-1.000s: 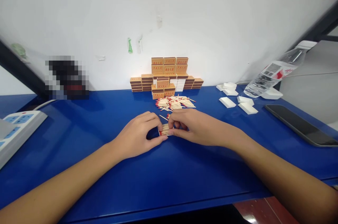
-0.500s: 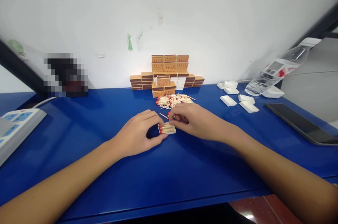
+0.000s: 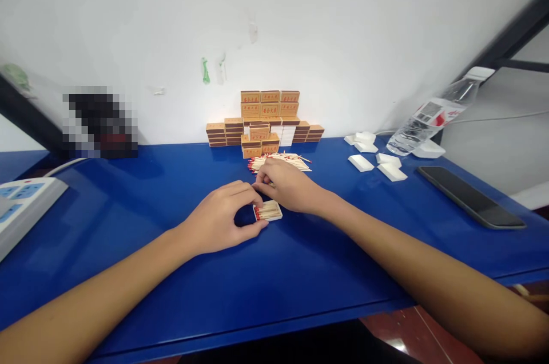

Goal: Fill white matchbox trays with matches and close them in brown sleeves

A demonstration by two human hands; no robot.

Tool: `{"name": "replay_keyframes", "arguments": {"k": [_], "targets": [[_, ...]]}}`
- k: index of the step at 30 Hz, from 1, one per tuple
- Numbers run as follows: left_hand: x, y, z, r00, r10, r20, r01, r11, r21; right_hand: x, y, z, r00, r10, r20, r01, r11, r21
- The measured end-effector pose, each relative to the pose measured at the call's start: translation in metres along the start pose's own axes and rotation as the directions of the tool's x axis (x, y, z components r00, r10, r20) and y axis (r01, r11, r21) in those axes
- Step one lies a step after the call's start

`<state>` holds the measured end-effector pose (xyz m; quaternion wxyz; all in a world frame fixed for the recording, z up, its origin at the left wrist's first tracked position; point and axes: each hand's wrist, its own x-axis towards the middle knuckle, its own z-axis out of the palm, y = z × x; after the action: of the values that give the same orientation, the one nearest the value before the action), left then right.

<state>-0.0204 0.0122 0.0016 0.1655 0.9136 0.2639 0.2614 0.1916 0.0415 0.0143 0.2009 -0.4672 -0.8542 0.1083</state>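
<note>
My left hand holds a small white matchbox tray at its left end, thumb on the near side and fingers on the far side. Red-headed matches lie side by side in the tray, heads to the left. Just beyond the tray is my right hand, its thumb and fingertips pinched together low over the table. Whatever is between those fingertips is too small to make out. Behind that hand spreads a pile of loose matches, partly covered by it.
Stacked matchboxes stand against the wall behind the pile. To the right are several white empty trays, a tilted water bottle and a phone. A power strip lies at the left on the blue table.
My right hand has moved from the tray's right end up and left, beyond the tray. My left hand keeps its hold on the tray. The whole view has shifted slightly.
</note>
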Motion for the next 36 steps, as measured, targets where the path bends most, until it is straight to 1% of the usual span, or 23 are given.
{"name": "replay_keyframes", "arguments": {"k": [2, 3, 5, 7, 9, 12, 14, 17, 20, 21, 22, 23, 25, 27, 29, 31, 34, 36], "targets": [[0.0, 0.001, -0.001, 1.0, -0.005, -0.004, 0.005, 1.0, 0.01, -0.006, -0.002, -0.009, 1.0, 0.017, -0.016, -0.016, 0.996, 0.089], [0.0, 0.001, -0.001, 1.0, -0.012, -0.011, 0.013, 1.0, 0.02, -0.009, -0.002, -0.014, 0.999, 0.044, -0.026, -0.039, 0.985, 0.168], [0.0, 0.001, -0.002, 0.999, -0.029, -0.029, 0.03, 0.999, 0.04, -0.016, -0.001, -0.021, 0.993, 0.111, -0.03, -0.094, 0.934, 0.344], [0.001, 0.001, -0.002, 0.998, -0.043, -0.046, 0.046, 0.997, 0.057, -0.021, 0.002, -0.024, 0.99, 0.135, -0.026, -0.109, 0.886, 0.45], [0.001, 0.0, -0.002, 0.997, -0.06, -0.055, 0.064, 0.995, 0.07, -0.024, 0.003, -0.024, 0.994, 0.095, -0.05, -0.062, 0.888, 0.455], [0.001, -0.001, -0.002, 0.993, -0.098, -0.069, 0.104, 0.99, 0.09, -0.026, 0.003, -0.022, 0.994, 0.03, -0.108, 0.017, 0.912, 0.41], [0.002, -0.002, -0.002, 0.989, -0.123, -0.079, 0.131, 0.986, 0.103, -0.026, 0.002, -0.02, 0.99, 0.064, -0.126, -0.001, 0.896, 0.444], [0.002, -0.002, -0.002, 0.983, -0.157, -0.098, 0.168, 0.98, 0.106, -0.026, -0.001, -0.017, 0.98, 0.152, -0.13, -0.054, 0.828, 0.558], [0.002, -0.003, -0.002, 0.977, -0.18, -0.111, 0.19, 0.977, 0.092, -0.026, -0.003, -0.01, 0.977, 0.183, -0.112, -0.068, 0.758, 0.649], [0.002, -0.004, -0.002, 0.976, -0.185, -0.114, 0.195, 0.977, 0.09, -0.026, -0.003, -0.007, 0.978, 0.186, -0.098, -0.077, 0.749, 0.659], [0.001, -0.004, -0.002, 0.975, -0.19, -0.117, 0.201, 0.976, 0.089, -0.027, -0.002, -0.004, 0.978, 0.189, -0.089, -0.088, 0.757, 0.647], [0.001, -0.004, -0.002, 0.974, -0.194, -0.121, 0.205, 0.975, 0.09, -0.027, 0.0, -0.002, 0.978, 0.186, -0.091, -0.093, 0.786, 0.611], [0.001, -0.004, -0.002, 0.972, -0.197, -0.128, 0.21, 0.973, 0.094, -0.027, 0.004, -0.001, 0.981, 0.143, -0.131, -0.064, 0.876, 0.478], [0.0, -0.004, -0.002, 0.973, -0.192, -0.13, 0.205, 0.974, 0.098, -0.028, 0.009, -0.005, 0.977, 0.089, -0.194, -0.02, 0.942, 0.334], [0.0, -0.004, -0.002, 0.974, -0.186, -0.125, 0.198, 0.976, 0.093, -0.029, 0.015, -0.012, 0.975, 0.066, -0.214, -0.014, 0.972, 0.235], [0.0, -0.004, -0.003, 0.975, -0.185, -0.12, 0.196, 0.977, 0.087, -0.03, 0.019, -0.018, 0.982, 0.067, -0.177, -0.042, 0.989, 0.14], [0.001, -0.004, -0.004, 0.976, -0.182, -0.12, 0.194, 0.976, 0.097, -0.032, 0.022, -0.022, 0.997, 0.051, -0.058, -0.052, 0.999, -0.014], [0.001, -0.004, -0.005, 0.978, -0.174, -0.117, 0.187, 0.977, 0.105, -0.032, 0.021, -0.021, 0.998, 0.057, -0.008, -0.057, 0.997, -0.059]]}}
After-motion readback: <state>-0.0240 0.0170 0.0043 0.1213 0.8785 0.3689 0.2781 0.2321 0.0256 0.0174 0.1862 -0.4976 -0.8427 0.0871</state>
